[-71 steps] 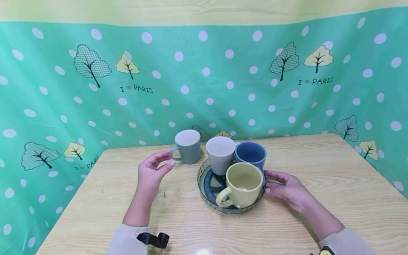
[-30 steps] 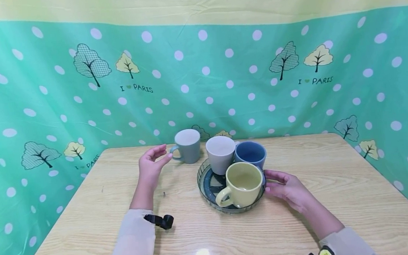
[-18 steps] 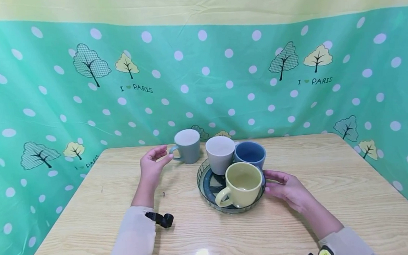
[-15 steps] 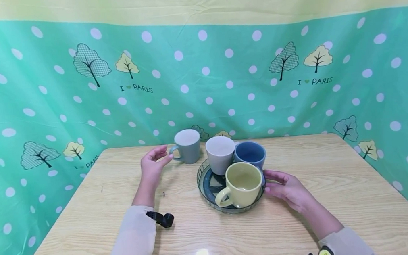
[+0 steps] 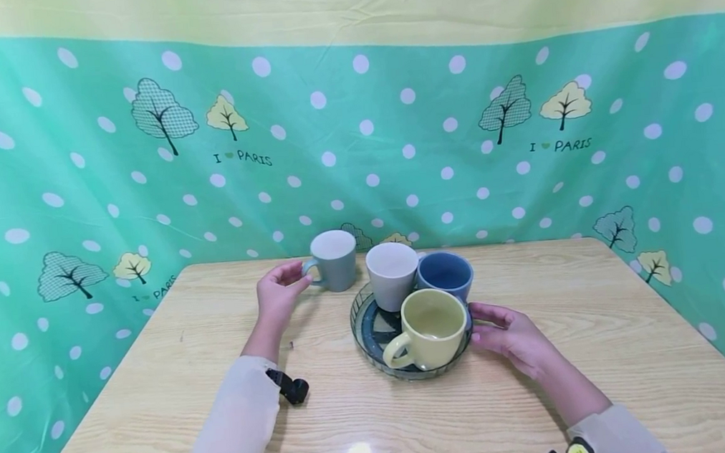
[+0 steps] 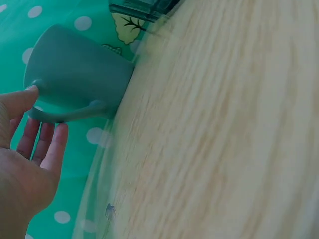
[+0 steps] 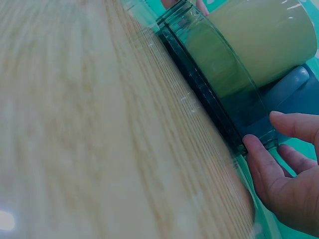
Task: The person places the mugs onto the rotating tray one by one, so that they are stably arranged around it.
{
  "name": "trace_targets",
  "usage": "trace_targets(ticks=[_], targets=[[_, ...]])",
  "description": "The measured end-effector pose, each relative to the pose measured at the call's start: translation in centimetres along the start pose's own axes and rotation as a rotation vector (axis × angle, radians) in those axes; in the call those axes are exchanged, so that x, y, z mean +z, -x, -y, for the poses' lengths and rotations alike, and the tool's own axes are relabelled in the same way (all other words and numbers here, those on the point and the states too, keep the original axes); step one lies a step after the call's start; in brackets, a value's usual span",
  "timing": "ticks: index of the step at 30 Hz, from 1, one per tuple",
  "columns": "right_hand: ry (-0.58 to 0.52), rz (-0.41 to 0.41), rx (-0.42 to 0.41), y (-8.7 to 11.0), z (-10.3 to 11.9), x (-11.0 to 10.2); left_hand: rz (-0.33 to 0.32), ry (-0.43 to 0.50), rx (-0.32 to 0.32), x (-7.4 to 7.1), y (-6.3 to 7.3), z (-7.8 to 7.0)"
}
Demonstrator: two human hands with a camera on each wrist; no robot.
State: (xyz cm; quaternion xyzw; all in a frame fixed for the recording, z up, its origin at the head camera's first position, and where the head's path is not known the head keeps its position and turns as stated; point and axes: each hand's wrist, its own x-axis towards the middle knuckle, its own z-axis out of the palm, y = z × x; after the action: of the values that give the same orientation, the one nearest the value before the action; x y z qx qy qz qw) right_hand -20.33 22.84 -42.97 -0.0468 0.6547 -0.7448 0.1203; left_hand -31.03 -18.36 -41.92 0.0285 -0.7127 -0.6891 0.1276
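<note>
In the head view, a grey-blue mug (image 5: 338,268) with a pale inside stands upright at the back of the table. My left hand (image 5: 280,291) is at its handle (image 6: 75,114); the thumb tip meets the top of the handle, and relaxed fingertips lie along its outer side. A round tinted glass dish (image 5: 368,342) holds a white mug (image 5: 391,285), a blue mug (image 5: 447,272) and a yellow mug (image 5: 433,332). My right hand (image 5: 511,339) touches the dish's right side with extended fingertips, its thumb near the rim by the blue mug's handle (image 7: 289,82).
The wooden table (image 5: 195,385) carries the dish and mugs. A green dotted curtain (image 5: 368,140) with tree prints hangs right behind its back edge. A small dark spot (image 5: 291,345) marks the table by my left forearm. Black wrist cameras sit on both sleeves.
My left hand first shifts slightly back, then moves right and closer to the grey-blue mug's handle. The right hand, the dish and all the mugs stay in place.
</note>
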Motion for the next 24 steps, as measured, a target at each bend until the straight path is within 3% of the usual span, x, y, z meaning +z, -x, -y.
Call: trace_targets(ticks=[14,24], targets=[[0.002,0.007,-0.003,-0.02,-0.06,-0.08,-0.043,0.044,-0.046,0.8,-0.45,0.23],[-0.009,0.008,0.002,-0.01,0.01,0.02,-0.077,-0.144,-0.011,0.97,-0.54,0.47]])
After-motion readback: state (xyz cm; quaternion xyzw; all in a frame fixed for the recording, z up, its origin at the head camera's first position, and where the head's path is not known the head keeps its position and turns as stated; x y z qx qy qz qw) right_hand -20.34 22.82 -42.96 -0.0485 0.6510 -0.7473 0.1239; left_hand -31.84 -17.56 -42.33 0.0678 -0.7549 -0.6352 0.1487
